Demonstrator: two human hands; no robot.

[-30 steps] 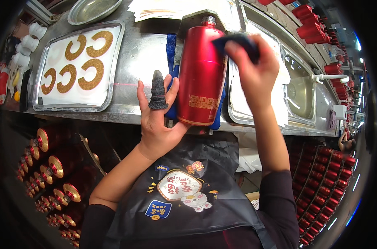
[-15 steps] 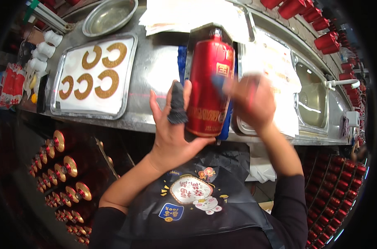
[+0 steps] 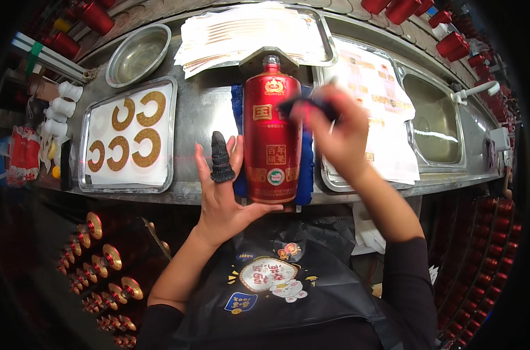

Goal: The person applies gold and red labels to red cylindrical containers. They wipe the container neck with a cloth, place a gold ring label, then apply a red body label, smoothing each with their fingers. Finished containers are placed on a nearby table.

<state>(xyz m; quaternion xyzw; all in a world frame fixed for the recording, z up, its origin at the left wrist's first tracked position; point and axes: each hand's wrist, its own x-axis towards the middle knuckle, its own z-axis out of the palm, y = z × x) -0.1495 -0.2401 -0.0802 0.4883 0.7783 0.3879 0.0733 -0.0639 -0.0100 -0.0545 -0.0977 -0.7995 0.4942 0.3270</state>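
Had the left hand [image 3: 217, 211] open, thumb at the base of the red bottle [image 3: 272, 137], lying on blue cloth [image 3: 305, 181]. Gripped a dark rag [image 3: 322, 108] (kinda blurry) in the right hand [image 3: 344, 133], over the bottle's upper front. Looked like rubbing; probably called for steady bracing next.

The left hand [image 3: 219, 207] is left of the bottle [image 3: 272, 135], fingers [image 3: 204, 165] spread, thumb [image 3: 259, 209] stretched along its base. The right hand [image 3: 344, 131], blurred, is curled at its upper right. Bare forearms [image 3: 387, 203] slant toward it.
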